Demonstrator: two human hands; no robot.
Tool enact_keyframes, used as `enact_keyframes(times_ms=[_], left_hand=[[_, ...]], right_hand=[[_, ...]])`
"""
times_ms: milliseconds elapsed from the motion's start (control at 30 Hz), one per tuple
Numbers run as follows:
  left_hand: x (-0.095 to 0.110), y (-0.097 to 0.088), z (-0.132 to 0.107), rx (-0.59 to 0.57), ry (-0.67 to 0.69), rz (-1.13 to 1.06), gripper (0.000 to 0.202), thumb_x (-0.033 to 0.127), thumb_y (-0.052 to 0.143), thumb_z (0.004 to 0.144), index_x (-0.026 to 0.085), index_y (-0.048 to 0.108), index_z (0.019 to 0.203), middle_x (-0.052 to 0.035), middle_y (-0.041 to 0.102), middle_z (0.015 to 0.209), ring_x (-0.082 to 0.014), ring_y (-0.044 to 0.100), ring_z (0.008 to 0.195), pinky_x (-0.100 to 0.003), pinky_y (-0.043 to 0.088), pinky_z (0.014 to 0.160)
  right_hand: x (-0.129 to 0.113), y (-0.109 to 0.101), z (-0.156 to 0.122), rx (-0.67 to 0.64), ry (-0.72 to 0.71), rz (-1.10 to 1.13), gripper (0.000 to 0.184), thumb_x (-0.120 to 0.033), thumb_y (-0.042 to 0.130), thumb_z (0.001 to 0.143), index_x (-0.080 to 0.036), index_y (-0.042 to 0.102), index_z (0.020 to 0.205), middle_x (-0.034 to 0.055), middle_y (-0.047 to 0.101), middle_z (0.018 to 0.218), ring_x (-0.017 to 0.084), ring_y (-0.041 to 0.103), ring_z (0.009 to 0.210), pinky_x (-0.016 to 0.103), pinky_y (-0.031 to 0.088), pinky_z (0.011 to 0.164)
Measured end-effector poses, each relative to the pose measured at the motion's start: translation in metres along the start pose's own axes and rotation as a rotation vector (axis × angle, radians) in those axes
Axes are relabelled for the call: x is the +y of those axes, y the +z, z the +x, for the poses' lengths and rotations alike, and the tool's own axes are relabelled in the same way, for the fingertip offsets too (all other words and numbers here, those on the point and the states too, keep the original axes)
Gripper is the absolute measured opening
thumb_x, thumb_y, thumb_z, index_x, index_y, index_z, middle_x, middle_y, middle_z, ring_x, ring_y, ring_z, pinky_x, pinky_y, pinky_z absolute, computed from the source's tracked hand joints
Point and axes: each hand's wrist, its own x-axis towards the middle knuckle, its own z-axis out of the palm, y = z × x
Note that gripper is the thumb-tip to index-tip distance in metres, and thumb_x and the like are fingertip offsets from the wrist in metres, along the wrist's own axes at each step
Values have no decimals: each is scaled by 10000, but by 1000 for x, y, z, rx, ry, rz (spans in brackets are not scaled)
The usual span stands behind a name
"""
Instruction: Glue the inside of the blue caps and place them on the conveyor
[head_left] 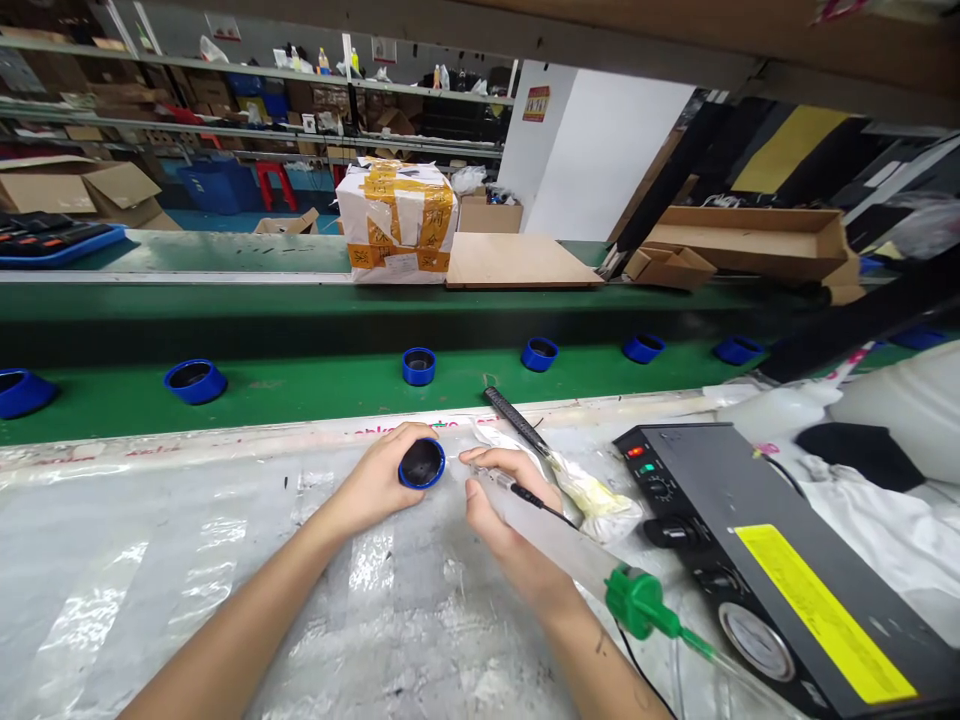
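From where I sit watching, a row of blue cups (195, 382) runs along the green belt (300, 400), spaced apart, from the far left across to the right. Nearer me, the worktop (225, 580) is covered in glossy clear film. My left hand (386, 468) comes in from the lower left, thumb and fingers curled round a dark-lined cup (421, 464), holding it by its side over the worktop. Its open mouth faces up toward my view.

Just to its right is the syringe (555, 535), its long axis slanting from lower right to upper left, the front end pointing at that cup. The tip seems to stop just short of the rim, though it is too small and blurred for me to be sure. My right hand (517, 500) grasps the barrel near the front; the green cap (636, 602) closes the rear end. Beyond lies a black ribbed strip (514, 418), then, farthest right, the dark control box (810, 560) with red and green lights.
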Motion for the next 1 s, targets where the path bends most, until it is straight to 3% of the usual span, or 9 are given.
enact_keyframes(times_ms=[233,333,433,600,667,733,800,900,1000], left_hand=[[-1,3,-2,7,-24,-1,509,67,660,731,242,574,1201,-78,634,1276,-286,607,1251,-445,492,1081],[1,5,-2,56,-49,20,507,81,694,738,241,585,1207,-88,547,1282,-277,570,1292,-424,485,1110],[-2,-5,4,111,-119,92,501,134,750,754,244,609,1222,-75,497,1227,-257,592,1227,-415,496,1107],[-38,-52,17,432,-328,344,695,275,883,704,221,572,1322,-104,618,1177,-363,600,1194,-559,513,1067],[-58,-70,17,572,-411,364,727,280,887,713,211,540,1348,-94,650,1078,-336,668,1037,-582,552,1008],[-76,-80,13,698,-437,354,721,231,851,744,209,512,1380,-82,630,1086,-247,692,861,-558,588,975],[-85,-81,9,797,-451,330,723,173,799,765,205,490,1419,-93,575,1174,-172,681,773,-517,616,960],[-82,-72,6,871,-416,289,692,112,698,802,202,477,1452,-122,480,1283,-159,695,847,-452,646,927],[-66,-57,11,799,-279,343,566,99,616,847,217,540,1396,-119,457,1305,-205,687,1006,-432,631,959]], right_hand=[[-3,-1,-1,-3,54,9,149,-219,679,901,-267,686,1042,34,808,1056,238,778,989,321,633,767],[-4,-3,-1,37,86,59,210,-257,682,923,-271,662,1132,48,798,1070,248,767,1036,364,639,849],[-4,-5,-1,92,123,70,277,-297,680,939,-272,633,1211,74,787,1112,275,759,1070,400,646,835],[1,-7,-1,138,152,10,257,-351,697,933,-271,668,1175,89,775,1145,297,766,1039,394,650,750],[2,-5,0,143,156,15,250,-357,702,927,-264,689,1159,98,778,1138,302,768,1039,377,651,713],[1,-4,0,136,158,27,251,-352,710,919,-261,705,1153,99,789,1128,304,769,1042,365,654,698],[-1,-3,0,131,156,41,252,-344,715,913,-256,712,1148,97,800,1115,304,772,1040,363,659,703],[-3,-4,1,131,148,56,244,-333,708,913,-244,713,1141,100,808,1102,307,775,1038,367,662,714],[-4,-4,2,143,162,32,229,-336,706,909,-245,723,1119,94,806,1104,304,778,1001,368,657,702]])
